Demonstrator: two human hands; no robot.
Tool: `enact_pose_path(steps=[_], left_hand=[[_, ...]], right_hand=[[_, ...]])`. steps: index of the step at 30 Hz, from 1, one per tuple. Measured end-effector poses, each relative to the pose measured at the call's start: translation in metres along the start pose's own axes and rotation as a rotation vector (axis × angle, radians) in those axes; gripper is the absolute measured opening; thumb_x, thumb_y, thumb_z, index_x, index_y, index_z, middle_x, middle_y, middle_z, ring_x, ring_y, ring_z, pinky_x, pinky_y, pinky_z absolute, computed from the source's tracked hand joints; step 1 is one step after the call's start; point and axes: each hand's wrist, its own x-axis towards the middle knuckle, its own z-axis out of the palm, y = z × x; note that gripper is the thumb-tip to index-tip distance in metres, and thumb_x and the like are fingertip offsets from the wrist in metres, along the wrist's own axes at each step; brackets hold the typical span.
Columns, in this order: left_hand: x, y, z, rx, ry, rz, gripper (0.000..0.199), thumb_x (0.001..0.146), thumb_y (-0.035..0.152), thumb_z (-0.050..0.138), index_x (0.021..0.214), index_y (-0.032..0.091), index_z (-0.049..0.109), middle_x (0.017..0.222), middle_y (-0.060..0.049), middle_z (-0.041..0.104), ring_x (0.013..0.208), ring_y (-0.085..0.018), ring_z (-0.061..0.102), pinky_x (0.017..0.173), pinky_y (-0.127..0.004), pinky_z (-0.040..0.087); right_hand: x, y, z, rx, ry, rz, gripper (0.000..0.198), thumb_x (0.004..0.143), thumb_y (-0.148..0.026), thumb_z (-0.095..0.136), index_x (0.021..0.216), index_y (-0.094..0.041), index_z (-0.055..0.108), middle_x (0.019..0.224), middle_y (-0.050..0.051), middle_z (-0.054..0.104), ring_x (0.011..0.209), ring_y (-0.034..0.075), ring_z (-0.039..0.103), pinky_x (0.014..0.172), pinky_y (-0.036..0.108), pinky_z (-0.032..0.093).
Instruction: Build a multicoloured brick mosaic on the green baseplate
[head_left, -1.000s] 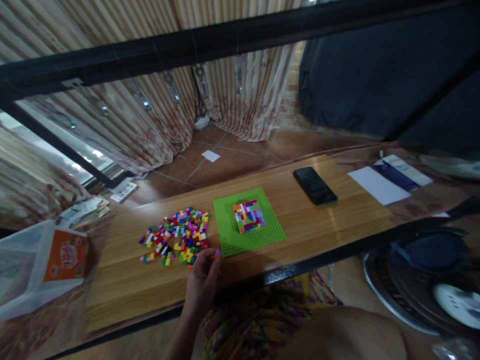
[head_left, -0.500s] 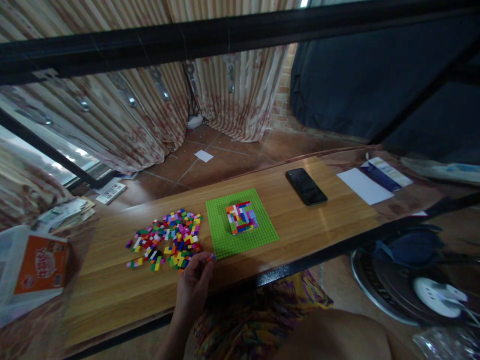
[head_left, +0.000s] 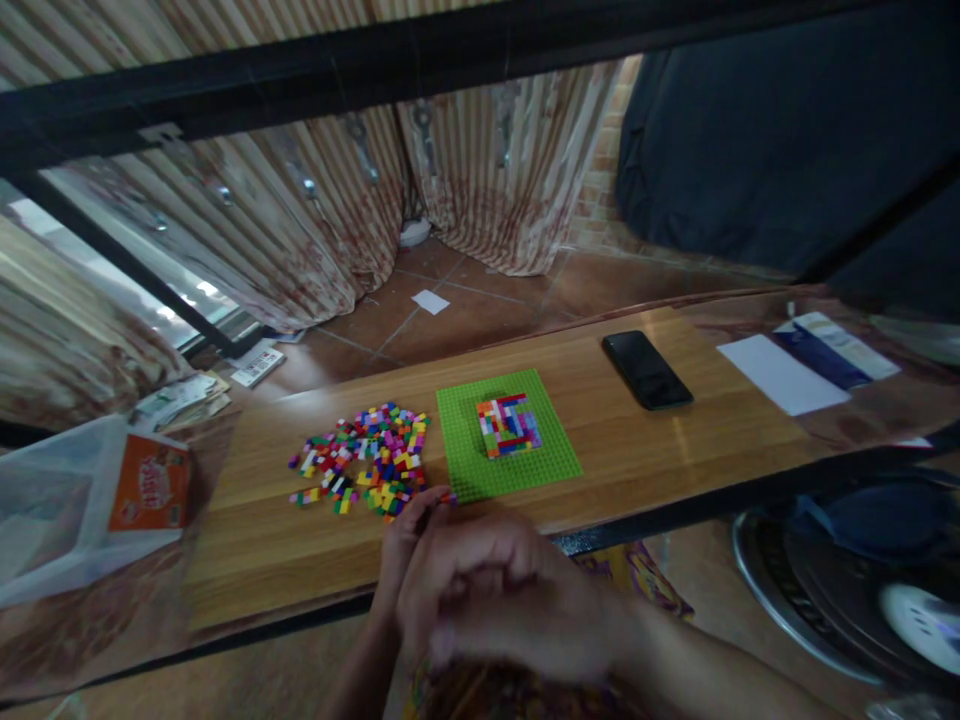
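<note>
My left hand (head_left: 409, 525) is at the near side of the table, its fingertips pinched on small toy bricks (head_left: 448, 497) of purple and red-orange colour. In front of it, partly covering it, is my right hand (head_left: 517, 590), large and blurred with its fingers curled; what it holds, if anything, does not show. Beyond the hands lies a green baseplate (head_left: 562, 460). On the plate sits a square block of multicoloured bricks (head_left: 510, 427). Left of the plate spreads a loose pile of small coloured bricks (head_left: 375, 455).
A black phone (head_left: 647, 370) lies on the wooden table (head_left: 300, 560), right of the plate. Further right are a white sheet (head_left: 784, 375) and a blue-and-white packet (head_left: 840, 350). A clear plastic box (head_left: 75, 520) with an orange label stands at the left.
My right hand has come into view from the lower right, up to my left hand. The left hand keeps its pinch on the bricks. The whole view has shifted, with the table further right.
</note>
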Motion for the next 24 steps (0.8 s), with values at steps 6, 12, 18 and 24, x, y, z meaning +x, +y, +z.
enact_pose_path(steps=[6, 12, 18, 24], left_hand=[[-0.004, 0.007, 0.003, 0.003, 0.025, -0.021, 0.027, 0.083, 0.035, 0.059, 0.100, 0.017, 0.069, 0.069, 0.000, 0.062, 0.056, -0.011, 0.054, 0.055, -0.023, 0.047], [-0.005, 0.005, -0.001, -0.070, -0.045, 0.002, 0.023, 0.085, 0.038, 0.060, 0.092, 0.017, 0.066, 0.076, -0.001, 0.062, 0.061, -0.011, 0.052, 0.057, -0.022, 0.044], [-0.005, 0.004, -0.008, -0.103, -0.129, 0.023, 0.018, 0.086, 0.034, 0.060, 0.085, 0.016, 0.062, 0.073, 0.000, 0.054, 0.066, -0.011, 0.048, 0.062, -0.022, 0.041], [-0.003, 0.007, -0.014, -0.088, -0.214, 0.034, 0.019, 0.086, 0.034, 0.059, 0.082, 0.015, 0.062, 0.076, -0.002, 0.054, 0.069, -0.012, 0.048, 0.065, -0.023, 0.040]], right_hand=[[0.027, 0.034, -0.029, -0.359, 0.426, 0.203, 0.015, 0.086, -0.027, 0.056, 0.094, -0.022, 0.067, 0.087, 0.003, 0.070, 0.078, 0.017, 0.061, 0.072, 0.031, 0.046], [0.030, 0.053, -0.027, -0.517, 0.317, 0.295, 0.015, 0.083, -0.029, 0.060, 0.093, -0.021, 0.067, 0.081, 0.001, 0.069, 0.075, 0.016, 0.061, 0.071, 0.029, 0.045], [0.035, 0.061, -0.027, -0.461, 0.236, 0.267, 0.009, 0.085, -0.027, 0.059, 0.084, -0.021, 0.065, 0.082, 0.000, 0.068, 0.079, 0.015, 0.061, 0.073, 0.027, 0.044], [0.030, 0.067, -0.028, -0.295, 0.149, 0.237, 0.012, 0.086, -0.028, 0.056, 0.079, -0.020, 0.061, 0.076, -0.002, 0.062, 0.075, 0.013, 0.056, 0.071, 0.025, 0.042]])
